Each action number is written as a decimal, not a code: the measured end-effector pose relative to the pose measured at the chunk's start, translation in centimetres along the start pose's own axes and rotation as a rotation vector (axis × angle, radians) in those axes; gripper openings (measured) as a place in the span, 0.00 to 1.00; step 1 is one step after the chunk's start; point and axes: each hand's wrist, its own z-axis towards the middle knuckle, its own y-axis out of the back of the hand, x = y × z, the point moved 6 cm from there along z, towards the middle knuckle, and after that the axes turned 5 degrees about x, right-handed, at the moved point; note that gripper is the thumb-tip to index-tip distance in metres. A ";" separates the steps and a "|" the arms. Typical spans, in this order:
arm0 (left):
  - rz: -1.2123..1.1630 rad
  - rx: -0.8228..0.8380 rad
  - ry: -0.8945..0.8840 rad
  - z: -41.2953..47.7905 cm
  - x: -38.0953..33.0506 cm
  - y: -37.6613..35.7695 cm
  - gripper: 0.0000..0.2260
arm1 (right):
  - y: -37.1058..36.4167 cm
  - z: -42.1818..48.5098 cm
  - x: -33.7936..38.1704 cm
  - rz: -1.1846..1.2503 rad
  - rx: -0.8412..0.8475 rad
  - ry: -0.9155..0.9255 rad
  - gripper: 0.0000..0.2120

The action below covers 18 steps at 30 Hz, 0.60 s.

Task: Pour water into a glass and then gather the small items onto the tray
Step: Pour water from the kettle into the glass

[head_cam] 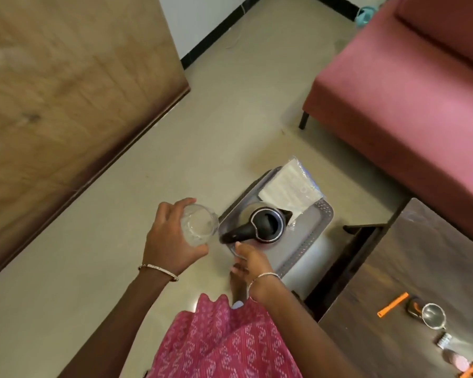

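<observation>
My left hand grips a clear glass, held in the air just left of the tray. A black and steel kettle stands on the grey tray with its lid open and its handle pointing toward me. My right hand hovers just below the kettle handle, thumb near it, fingers loose and holding nothing. A white plastic-wrapped packet lies at the tray's far end. Small items lie on the dark table at the right: an orange stick, a small strainer, a blister strip and a pink disc.
The tray sits low on a white stand beside the dark wooden table. A pink sofa fills the upper right. A large wooden panel takes up the left. Beige floor lies between them.
</observation>
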 end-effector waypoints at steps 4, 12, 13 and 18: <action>-0.010 0.008 0.043 -0.4 2.1 -0.3 0.40 | -2.6 2.6 -2.1 0.129 0.020 -0.006 0.13; -0.050 0.056 0.031 -0.6 3.6 -1.7 0.40 | -3.4 6.0 -2.4 0.340 -0.159 0.131 0.12; -0.053 0.061 0.021 -0.7 3.6 -1.7 0.39 | -3.2 6.2 -2.5 0.309 -0.199 0.147 0.11; -0.051 0.066 -0.016 -1.1 3.3 -1.8 0.40 | -1.6 5.3 -2.9 0.204 -0.330 0.200 0.21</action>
